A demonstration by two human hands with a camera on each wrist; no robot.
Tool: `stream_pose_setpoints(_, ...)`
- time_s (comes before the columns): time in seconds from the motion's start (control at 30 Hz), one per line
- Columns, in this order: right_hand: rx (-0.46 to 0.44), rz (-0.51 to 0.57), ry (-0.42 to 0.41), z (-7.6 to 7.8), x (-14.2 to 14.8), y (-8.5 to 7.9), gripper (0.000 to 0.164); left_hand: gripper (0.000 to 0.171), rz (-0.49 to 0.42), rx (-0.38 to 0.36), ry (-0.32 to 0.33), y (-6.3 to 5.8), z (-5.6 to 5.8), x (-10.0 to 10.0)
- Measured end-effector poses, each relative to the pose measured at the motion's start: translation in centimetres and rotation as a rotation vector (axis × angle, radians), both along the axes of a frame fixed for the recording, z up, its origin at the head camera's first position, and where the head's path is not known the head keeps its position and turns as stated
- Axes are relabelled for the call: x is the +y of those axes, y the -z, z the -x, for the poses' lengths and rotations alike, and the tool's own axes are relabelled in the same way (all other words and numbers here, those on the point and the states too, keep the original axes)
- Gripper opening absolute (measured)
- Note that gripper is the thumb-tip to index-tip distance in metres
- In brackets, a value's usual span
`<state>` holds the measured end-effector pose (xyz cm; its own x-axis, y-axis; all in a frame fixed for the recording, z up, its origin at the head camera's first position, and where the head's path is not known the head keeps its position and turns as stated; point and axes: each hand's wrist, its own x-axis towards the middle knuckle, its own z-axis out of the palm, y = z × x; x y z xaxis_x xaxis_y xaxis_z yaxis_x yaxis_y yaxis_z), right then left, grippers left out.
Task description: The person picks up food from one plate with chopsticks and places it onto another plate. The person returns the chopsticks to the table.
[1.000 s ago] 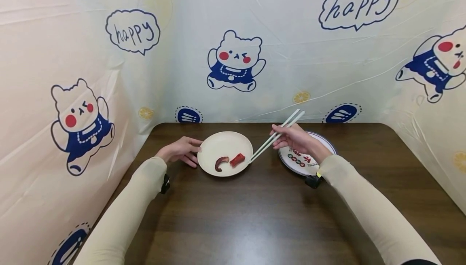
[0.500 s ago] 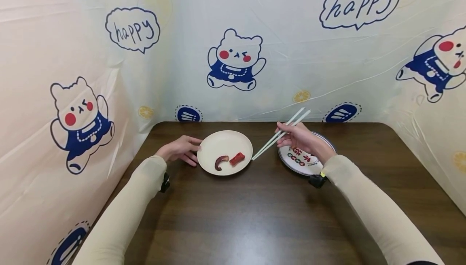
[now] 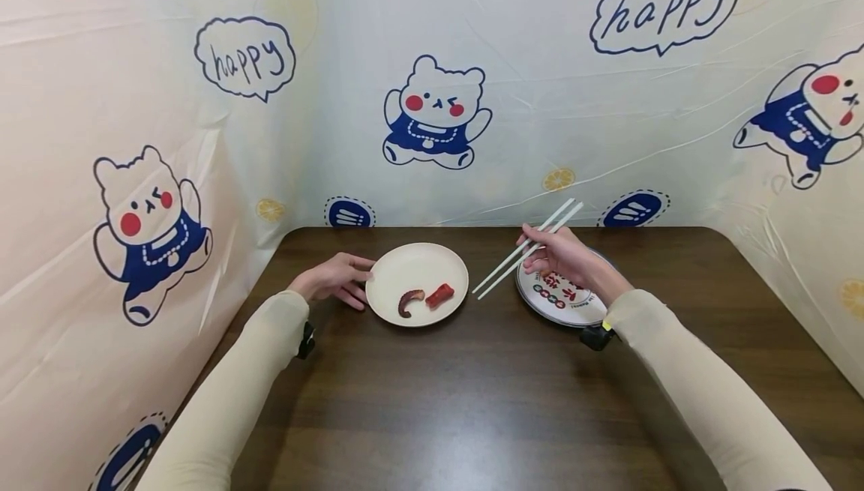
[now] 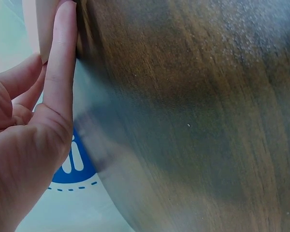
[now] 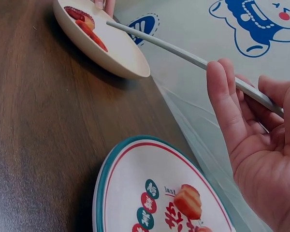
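Note:
My left hand [image 3: 334, 279] holds the cream plate [image 3: 398, 270] at its left edge; the left wrist view shows the rim [image 4: 47, 29] between its digits. On the plate lie a dark, curled tentacle-like piece [image 3: 407, 301] and a red oblong piece of food [image 3: 440, 296]. A pair of pale green chopsticks [image 3: 502, 264] is gripped in my right hand [image 3: 560, 255], above the printed plate [image 3: 570, 307]. Their tips stand slightly apart, right of the cream plate, with nothing between them. In the right wrist view, orange-brown food pieces [image 5: 188, 202] sit on the printed plate, mostly hidden from the head view.
Both plates are on a dark wooden table [image 3: 432, 401], near its far edge. A pale curtain [image 3: 526, 101] printed with cartoon bears hangs close behind it and along the sides.
My right hand has moved right with the chopsticks, taking their tips away from the cream plate's rim. The tips have spread a little. My left hand and the food have stayed put.

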<state>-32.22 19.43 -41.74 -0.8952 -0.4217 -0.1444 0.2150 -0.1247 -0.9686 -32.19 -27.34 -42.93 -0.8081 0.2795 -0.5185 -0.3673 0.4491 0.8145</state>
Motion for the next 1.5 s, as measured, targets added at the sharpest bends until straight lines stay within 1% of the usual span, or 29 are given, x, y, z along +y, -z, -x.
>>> stream_pose_setpoints(0.17, 0.011, 0.014, 0.010, 0.0, 0.3, 0.1, 0.038, 0.057, 0.003, -0.001, -0.001, -0.1, -0.2, 0.0)
stream_pose_setpoints(0.3, 0.002, 0.032, 0.014, 0.0, 0.6, 0.0, 0.039, 0.056, -0.003, 0.002, -0.002, -0.3, -0.2, -0.1)
stream_pose_setpoints(0.5, -0.007, 0.063, 0.014, -0.1, 1.2, -0.2, 0.036, 0.056, -0.002, 0.009, -0.004, -0.4, -0.4, -0.1)
stream_pose_setpoints(0.67, -0.009, 0.053, 0.009, -0.2, 1.9, -0.4, 0.035, 0.055, -0.002, 0.010, 0.001, -0.3, -0.4, -0.1)
stream_pose_setpoints(0.93, -0.006, -0.001, 0.010, -0.3, 2.8, -0.5, 0.032, 0.055, -0.006, 0.010, 0.001, -0.1, -0.2, -0.2)
stream_pose_setpoints(1.1, -0.017, 0.011, 0.026, -0.5, 3.4, -0.5, 0.034, 0.056, 0.002, 0.000, -0.003, -0.2, -0.2, -0.1)
stream_pose_setpoints(1.3, -0.031, 0.039, 0.045, -0.8, 3.9, -0.4, 0.031, 0.056, 0.004, 0.008, -0.003, -0.5, -0.3, 0.1)
stream_pose_setpoints(1.5, -0.036, 0.028, 0.073, -1.1, 4.5, -0.4, 0.031, 0.055, -0.001, 0.004, -0.007, -0.2, -0.2, 0.1)
